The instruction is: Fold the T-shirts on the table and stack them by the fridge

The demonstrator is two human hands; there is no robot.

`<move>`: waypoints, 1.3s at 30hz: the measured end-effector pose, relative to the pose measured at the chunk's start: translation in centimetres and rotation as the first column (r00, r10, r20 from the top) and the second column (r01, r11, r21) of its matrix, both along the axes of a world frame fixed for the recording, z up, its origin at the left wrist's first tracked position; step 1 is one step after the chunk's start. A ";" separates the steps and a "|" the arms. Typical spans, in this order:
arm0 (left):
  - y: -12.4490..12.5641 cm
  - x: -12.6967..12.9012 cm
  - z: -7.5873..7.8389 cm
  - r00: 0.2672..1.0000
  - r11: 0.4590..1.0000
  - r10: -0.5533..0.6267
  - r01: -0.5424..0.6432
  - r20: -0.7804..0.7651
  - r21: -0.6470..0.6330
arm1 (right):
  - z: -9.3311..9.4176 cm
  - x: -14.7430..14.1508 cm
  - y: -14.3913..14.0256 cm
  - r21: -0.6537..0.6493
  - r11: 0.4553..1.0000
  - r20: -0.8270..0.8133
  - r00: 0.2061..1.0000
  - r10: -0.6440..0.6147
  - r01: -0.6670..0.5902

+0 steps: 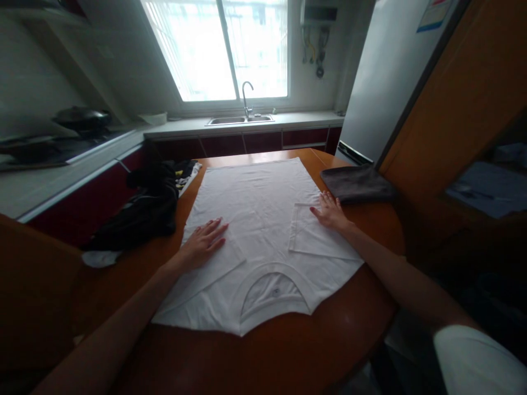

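Observation:
A white T-shirt (263, 203) lies spread flat on the wooden table (263, 359), its neckline towards me and its hem at the far side. Both short sleeves are folded inward over the body. My left hand (203, 241) rests flat on the left sleeve with fingers stretched out. On the other side, my right hand (330, 212) lies palm down along the shirt's right edge, by the folded right sleeve, fingers spread. Neither hand holds anything.
Dark clothes (144, 208) lie heaped at the table's left edge. A folded dark grey cloth (358, 184) lies at the right. Beyond the table stand a counter with a sink (226, 120), a stove with a pan (82, 118), and a fridge (379, 82).

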State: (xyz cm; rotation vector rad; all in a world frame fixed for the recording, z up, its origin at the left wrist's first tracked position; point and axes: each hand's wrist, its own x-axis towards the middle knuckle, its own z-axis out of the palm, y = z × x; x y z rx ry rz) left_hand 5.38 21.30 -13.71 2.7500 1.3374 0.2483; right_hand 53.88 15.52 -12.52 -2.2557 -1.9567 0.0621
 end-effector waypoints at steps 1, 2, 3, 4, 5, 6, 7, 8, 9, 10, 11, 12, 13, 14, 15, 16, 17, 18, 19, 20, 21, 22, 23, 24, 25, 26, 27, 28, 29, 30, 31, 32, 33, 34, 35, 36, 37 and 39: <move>0.0 0.0 0.0 1.000 1.000 0.001 -0.001 0.004 -0.003 | 0.0 0.1 0.1 0.012 1.000 0.009 1.000 0.017 -0.018; -0.1 0.1 0.1 1.000 1.000 0.005 -0.005 0.010 -0.005 | -0.1 0.2 0.3 0.008 0.999 0.015 0.999 0.037 -0.037; -0.1 0.2 0.2 1.000 1.000 0.010 -0.009 0.017 -0.008 | -0.2 0.3 0.4 -0.011 0.999 0.016 0.999 0.051 -0.051; -0.3 0.3 0.3 1.000 1.000 0.015 -0.014 0.024 -0.013 | -0.3 0.5 0.5 -0.035 0.998 0.013 0.999 0.053 -0.053; -0.4 0.4 0.5 0.999 1.000 0.017 -0.017 0.032 -0.020 | -0.4 0.6 0.6 -0.055 0.997 0.007 0.999 0.046 -0.046; -0.5 0.5 0.7 0.999 1.000 0.015 -0.014 0.043 -0.028 | -0.4 0.7 0.7 -0.063 0.997 0.002 0.999 0.038 -0.038; -0.6 0.6 1.0 0.998 0.999 0.010 -0.007 0.062 -0.034 | -0.5 0.8 0.7 -0.057 0.998 0.000 0.999 0.036 -0.036; -0.7 0.7 1.4 0.996 0.999 0.003 0.000 0.090 -0.034 | -0.6 0.8 0.7 -0.037 0.998 0.001 0.999 0.043 -0.042; -0.8 0.7 1.7 0.992 1.000 0.003 0.000 0.127 -0.024 | -0.6 0.9 0.7 -0.005 0.999 0.004 0.999 0.054 -0.054; -0.9 0.8 2.0 0.986 1.000 0.011 -0.011 0.167 -0.005 | -0.6 0.9 0.7 0.036 0.997 0.010 0.998 0.067 -0.068; -0.9 0.8 2.2 0.978 0.999 0.028 -0.032 0.205 0.019 | -0.6 1.0 0.7 0.077 0.994 0.018 0.997 0.079 -0.080; -0.9 0.8 2.4 0.971 0.997 0.052 -0.064 0.232 0.046 | -0.6 1.0 0.7 0.107 0.990 0.025 0.996 0.089 -0.091; -0.8 0.8 2.5 0.967 0.993 0.083 -0.102 0.240 0.068 | -0.7 1.0 0.7 0.121 0.987 0.031 0.995 0.099 -0.102; -0.8 0.7 2.4 0.967 0.987 0.118 -0.139 0.227 0.078 | -0.8 0.9 0.8 0.117 0.987 0.033 0.994 0.108 -0.111; -0.8 0.7 2.3 0.969 0.983 0.153 -0.170 0.195 0.076 | -0.9 0.9 0.8 0.097 0.989 0.031 0.993 0.113 -0.116; -0.7 0.6 2.2 0.971 0.979 0.182 -0.194 0.152 0.063 | -1.0 0.9 0.8 0.069 0.991 0.026 0.993 0.116 -0.118; -0.8 0.6 2.0 0.973 0.977 0.204 -0.210 0.113 0.047 | -1.2 0.8 0.8 0.045 0.992 0.019 0.993 0.116 -0.117; -0.8 0.6 1.9 0.973 0.976 0.214 -0.217 0.087 0.034 | -1.3 0.8 0.9 0.029 0.993 0.012 0.994 0.113 -0.113; -0.9 0.6 1.8 0.974 0.976 0.213 -0.216 0.079 0.028 | -1.4 0.9 0.9 0.021 0.994 0.008 0.994 0.107 -0.107; -0.9 0.6 1.7 0.974 0.977 0.209 -0.212 0.084 0.032 | -1.5 0.9 1.0 0.022 0.994 0.008 0.995 0.103 -0.103; -1.0 0.6 1.7 0.974 0.976 0.208 -0.213 0.095 0.042 | -1.5 1.0 1.0 0.035 0.994 0.015 0.995 0.102 -0.103; -1.1 0.6 1.7 0.972 0.975 0.213 -0.219 0.099 0.049 | -1.5 1.1 1.0 0.056 0.993 0.029 0.994 0.105 -0.107; -1.2 0.7 1.7 0.971 0.972 0.224 -0.228 0.089 0.048 | -1.5 1.2 1.0 0.082 0.990 0.045 0.993 0.111 -0.114; -1.3 0.7 1.7 0.970 0.971 0.234 -0.237 0.065 0.039 | -1.6 1.2 1.0 0.104 0.987 0.061 0.991 0.119 -0.125; -1.4 0.7 1.7 0.970 0.970 0.241 -0.242 0.036 0.025 | -1.6 1.2 0.9 0.118 0.984 0.075 0.989 0.128 -0.137; -1.4 0.7 1.7 0.970 0.970 0.244 -0.244 0.011 0.012 | -1.7 1.1 0.8 0.119 0.982 0.081 0.987 0.136 -0.145; -1.5 0.7 1.7 0.970 0.970 0.243 -0.243 -0.004 0.003 | -1.9 1.0 0.6 0.106 0.983 0.081 0.987 0.142 -0.150; -1.6 0.7 1.7 0.970 0.970 0.241 -0.241 -0.006 0.002 | -2.0 0.8 0.4 0.081 0.985 0.074 0.986 0.147 -0.153; -1.6 0.7 1.7 0.970 0.970 0.241 -0.241 0.000 0.005 | -2.2 0.6 0.2 0.048 0.987 0.062 0.986 0.152 -0.155; -1.6 0.7 1.7 0.970 0.970 0.244 -0.244 0.005 0.007 | -2.5 0.5 0.0 0.017 0.987 0.047 0.987 0.157 -0.158; -1.7 0.7 1.7 0.969 0.969 0.247 -0.247 0.003 0.004 | -2.6 0.3 -0.1 -0.009 0.987 0.033 0.986 0.162 -0.162; -1.7 0.7 1.7 0.969 0.969 0.248 -0.248 -0.005 -0.004 | -2.8 0.1 -0.2 -0.026 0.986 0.023 0.986 0.165 -0.165; -1.7 0.7 1.7 0.969 0.969 0.248 -0.248 -0.014 -0.014 | -2.9 0.0 -0.3 -0.030 0.986 0.019 0.986 0.165 -0.165; -1.7 0.7 1.6 0.969 0.969 0.247 -0.248 -0.020 -0.023 | -2.9 0.0 -0.4 -0.021 0.986 0.023 0.986 0.164 -0.164; -1.7 0.7 1.6 0.969 0.969 0.247 -0.247 -0.019 -0.028 | -2.8 -0.1 -0.4 -0.001 0.986 0.033 0.986 0.164 -0.164; -1.8 0.8 1.6 0.969 0.969 0.247 -0.247 -0.011 -0.026 | -2.8 -0.2 -0.3 0.024 0.986 0.048 0.985 0.165 -0.166; -1.8 0.8 1.5 0.969 0.968 0.249 -0.249 -0.003 -0.020 | -2.7 -0.2 -0.3 0.047 0.984 0.062 0.984 0.169 -0.172; -1.8 0.8 1.5 0.968 0.968 0.250 -0.250 -0.007 -0.011 | -2.6 -0.3 -0.3 0.068 0.979 0.077 0.979 0.188 -0.193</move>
